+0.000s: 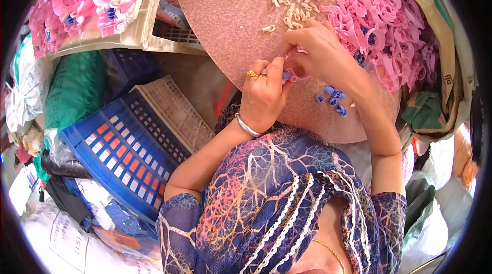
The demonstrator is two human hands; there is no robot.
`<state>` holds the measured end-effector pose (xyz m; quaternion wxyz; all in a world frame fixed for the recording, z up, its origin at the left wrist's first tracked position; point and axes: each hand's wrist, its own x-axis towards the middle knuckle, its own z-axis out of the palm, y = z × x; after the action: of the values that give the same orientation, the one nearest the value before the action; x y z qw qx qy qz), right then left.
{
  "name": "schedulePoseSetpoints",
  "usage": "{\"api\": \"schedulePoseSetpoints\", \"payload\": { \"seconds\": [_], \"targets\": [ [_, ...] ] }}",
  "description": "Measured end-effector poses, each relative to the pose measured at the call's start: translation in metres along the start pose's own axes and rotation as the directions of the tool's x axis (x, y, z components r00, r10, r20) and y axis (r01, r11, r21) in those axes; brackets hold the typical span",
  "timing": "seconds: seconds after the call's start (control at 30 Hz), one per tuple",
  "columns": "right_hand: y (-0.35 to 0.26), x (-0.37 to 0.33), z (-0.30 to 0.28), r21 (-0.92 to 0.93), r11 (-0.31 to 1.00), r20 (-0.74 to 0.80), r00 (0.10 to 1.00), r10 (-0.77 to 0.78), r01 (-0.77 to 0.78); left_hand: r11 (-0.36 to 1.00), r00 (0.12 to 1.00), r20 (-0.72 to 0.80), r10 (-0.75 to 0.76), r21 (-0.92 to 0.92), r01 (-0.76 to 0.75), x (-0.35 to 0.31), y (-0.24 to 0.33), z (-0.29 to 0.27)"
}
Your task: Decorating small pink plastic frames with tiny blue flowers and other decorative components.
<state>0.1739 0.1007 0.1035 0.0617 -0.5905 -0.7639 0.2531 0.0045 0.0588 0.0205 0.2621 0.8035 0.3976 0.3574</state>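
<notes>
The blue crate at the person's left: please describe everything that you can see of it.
The blue crate looks like hard plastic, with lattice walls and a grid of small rectangular openings that show orange and white behind them. It lies tilted, one broad face turned up toward the camera. A beige lattice crate leans against its upper edge, and bags crowd its lower side. Neither hand touches it.

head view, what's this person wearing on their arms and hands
Both arms are bare below short sleeves of dark blue fabric printed with branching pink, orange and white lines. The left hand has a gold ring and a silver bangle at the wrist. The right hand shows no jewellery.
</notes>
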Motion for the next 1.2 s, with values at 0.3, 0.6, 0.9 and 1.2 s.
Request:
{"api": "schedulePoseSetpoints", "payload": {
  "seconds": [0.3, 0.6, 0.9, 1.2],
  "targets": [
    [0.023, -0.018, 0.019, 0.309, 0.942, -0.431, 0.902, 0.019, 0.128, 0.995, 0.998, -0.048, -0.042, -0.093, 0.037, 0.004, 0.000, 0.001],
    [0.021, -0.094, 0.048, 0.633, 0.766, -0.527, 0.661, 0.535, -0.115, 0.984, 0.989, 0.029, -0.148, -0.090, 0.150, 0.006, -0.005, -0.008],
    [0.051, -0.086, 0.064, 0.199, 0.923, -0.684, 0.628, 0.371, -0.329, 0.993, 0.992, -0.116, -0.051, 0.103, 0.064, 0.005, -0.010, -0.010],
    [0.046, -0.052, 0.048, -0.160, 0.885, -0.650, 0.722, 0.239, -0.437, 0.991, 0.988, -0.140, -0.065, 0.105, 0.080, 0.008, -0.010, -0.005]
  ]
}}
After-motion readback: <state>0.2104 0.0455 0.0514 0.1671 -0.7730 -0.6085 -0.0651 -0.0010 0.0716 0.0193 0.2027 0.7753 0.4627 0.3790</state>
